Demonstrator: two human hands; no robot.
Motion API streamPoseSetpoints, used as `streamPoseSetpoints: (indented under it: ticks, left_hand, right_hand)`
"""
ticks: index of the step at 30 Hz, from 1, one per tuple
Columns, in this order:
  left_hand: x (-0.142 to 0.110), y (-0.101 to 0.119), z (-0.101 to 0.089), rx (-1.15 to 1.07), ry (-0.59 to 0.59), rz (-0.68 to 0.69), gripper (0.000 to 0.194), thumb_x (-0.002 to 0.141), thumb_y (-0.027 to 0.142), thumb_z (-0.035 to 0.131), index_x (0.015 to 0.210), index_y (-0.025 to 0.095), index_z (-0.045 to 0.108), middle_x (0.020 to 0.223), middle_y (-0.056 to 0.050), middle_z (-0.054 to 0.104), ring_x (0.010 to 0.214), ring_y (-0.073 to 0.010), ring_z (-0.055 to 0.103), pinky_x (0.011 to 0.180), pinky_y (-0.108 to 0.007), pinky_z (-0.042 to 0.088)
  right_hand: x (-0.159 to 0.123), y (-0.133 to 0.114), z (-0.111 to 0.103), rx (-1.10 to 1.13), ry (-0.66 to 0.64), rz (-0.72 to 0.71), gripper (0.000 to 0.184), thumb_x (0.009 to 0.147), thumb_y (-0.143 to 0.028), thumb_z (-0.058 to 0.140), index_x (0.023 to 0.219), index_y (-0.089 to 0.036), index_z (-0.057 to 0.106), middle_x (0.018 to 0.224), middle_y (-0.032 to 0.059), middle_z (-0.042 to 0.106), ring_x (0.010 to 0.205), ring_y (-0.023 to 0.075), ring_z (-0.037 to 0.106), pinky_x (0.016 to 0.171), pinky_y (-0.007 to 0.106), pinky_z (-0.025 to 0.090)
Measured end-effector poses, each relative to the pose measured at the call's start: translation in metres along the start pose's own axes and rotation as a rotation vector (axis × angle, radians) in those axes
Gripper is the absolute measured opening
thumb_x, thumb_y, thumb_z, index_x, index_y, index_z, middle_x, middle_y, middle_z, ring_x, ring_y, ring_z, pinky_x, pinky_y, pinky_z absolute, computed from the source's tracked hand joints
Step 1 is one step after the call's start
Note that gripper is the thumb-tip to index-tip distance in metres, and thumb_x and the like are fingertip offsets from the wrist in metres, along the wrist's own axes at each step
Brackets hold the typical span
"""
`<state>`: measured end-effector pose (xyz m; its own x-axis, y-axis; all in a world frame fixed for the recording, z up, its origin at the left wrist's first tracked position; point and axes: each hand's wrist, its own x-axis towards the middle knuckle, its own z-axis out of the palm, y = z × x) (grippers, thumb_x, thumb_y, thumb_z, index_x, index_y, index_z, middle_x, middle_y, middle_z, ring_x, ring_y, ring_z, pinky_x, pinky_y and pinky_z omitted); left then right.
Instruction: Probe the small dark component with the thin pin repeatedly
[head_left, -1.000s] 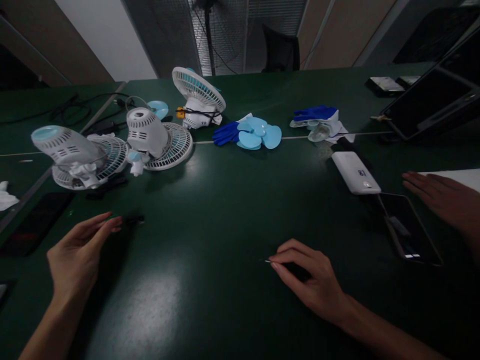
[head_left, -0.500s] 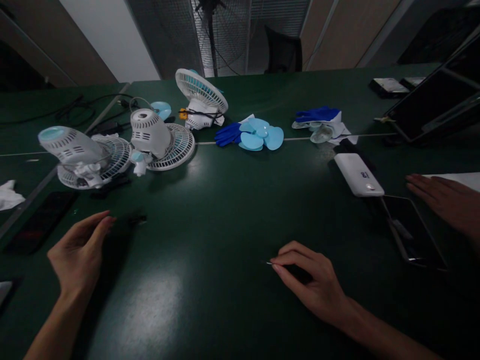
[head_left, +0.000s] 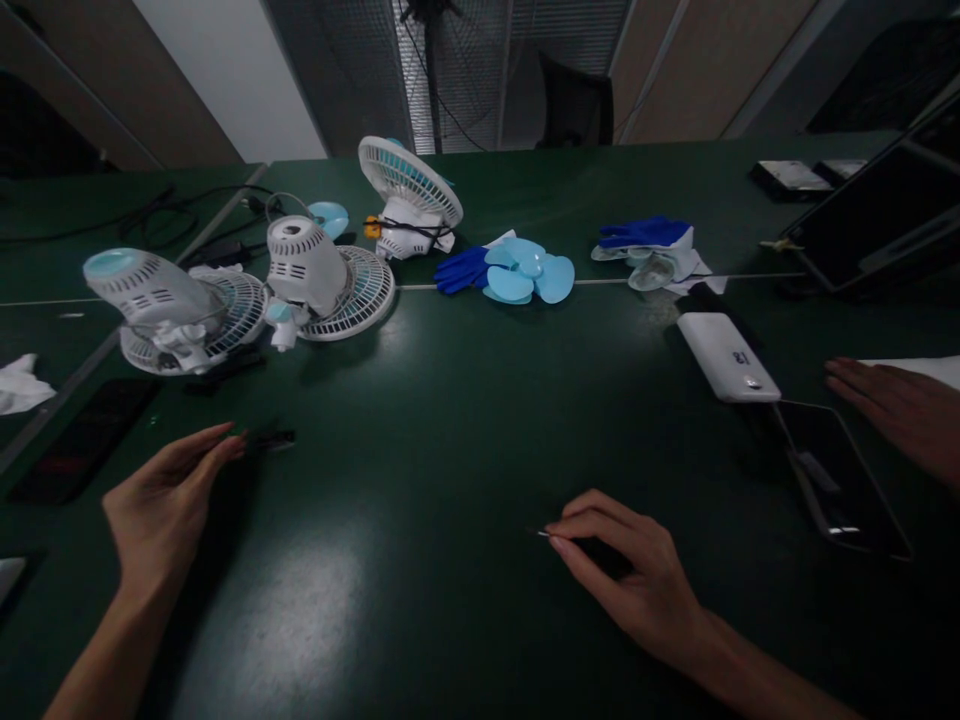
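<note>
My left hand is over the left side of the green table, thumb and forefinger closed together. A speck of green shows at its fingertips, but what they pinch is too small to make out. Just right of those fingertips lies a small dark piece with a pale end. My right hand rests low on the table right of centre. Its thumb and fingers pinch a small thin silvery piece, whose tip points left; most of it is hidden in the fingers.
White fans stand at the back left. Behind the middle lie a light-blue fan blade and blue gloves. To the right are a white power bank, a phone and another person's hand. A black phone lies left.
The whole view has shifted slightly, so things sit further right. The left fingertips drew back from the dark piece, then moved close to it again. My right hand keeps its pinch.
</note>
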<state>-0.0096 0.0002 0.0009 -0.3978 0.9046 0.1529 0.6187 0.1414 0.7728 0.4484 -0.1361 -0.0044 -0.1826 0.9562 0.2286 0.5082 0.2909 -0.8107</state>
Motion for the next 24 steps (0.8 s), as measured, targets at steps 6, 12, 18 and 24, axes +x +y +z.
streamPoseSetpoints:
  ticks: [6,12,18,24]
  left_hand:
    - [0.0029,0.0024,0.0011,0.053,-0.100,0.138,0.045,0.085,0.049,0.074,0.118,0.018,0.075,0.131,-0.008,0.072,0.125,-0.0301,0.066,0.117,-0.044,0.046]
    - [0.0063,0.0064,0.0010,0.169,-0.210,0.072,0.048,0.083,0.055,0.072,0.119,0.023,0.076,0.126,-0.006,0.074,0.123,-0.0315,0.066,0.116,-0.048,0.044]
    - [0.0032,0.0064,-0.0009,0.138,-0.172,0.050,0.054,0.083,0.058,0.072,0.123,0.023,0.075,0.124,-0.007,0.075,0.119,-0.0301,0.068,0.111,-0.044,0.048]
    - [0.0063,0.0007,0.0000,0.201,-0.251,0.095,0.056,0.080,0.062,0.072,0.119,0.022,0.077,0.121,-0.007,0.076,0.113,-0.0302,0.070,0.108,-0.043,0.050]
  right_hand:
    - [0.0020,-0.0015,0.0000,0.014,0.008,0.004,0.013,0.099,-0.019,0.063,0.105,-0.023,0.074,0.092,0.0041,0.071,0.075,0.0159,0.071,0.064,0.027,0.058]
    - [0.0018,0.0006,0.0013,0.001,0.030,-0.004,0.013,0.098,-0.020,0.065,0.104,-0.023,0.075,0.092,0.0050,0.072,0.074,0.0169,0.072,0.064,0.027,0.060]
    - [0.0023,-0.0010,0.0011,0.017,0.038,0.000,0.012,0.098,-0.020,0.064,0.103,-0.023,0.075,0.092,0.0047,0.072,0.076,0.0172,0.072,0.063,0.027,0.059]
    - [0.0024,-0.0012,0.0015,0.019,0.030,-0.006,0.012,0.098,-0.017,0.065,0.104,-0.024,0.073,0.094,0.0038,0.072,0.078,0.0163,0.072,0.065,0.027,0.058]
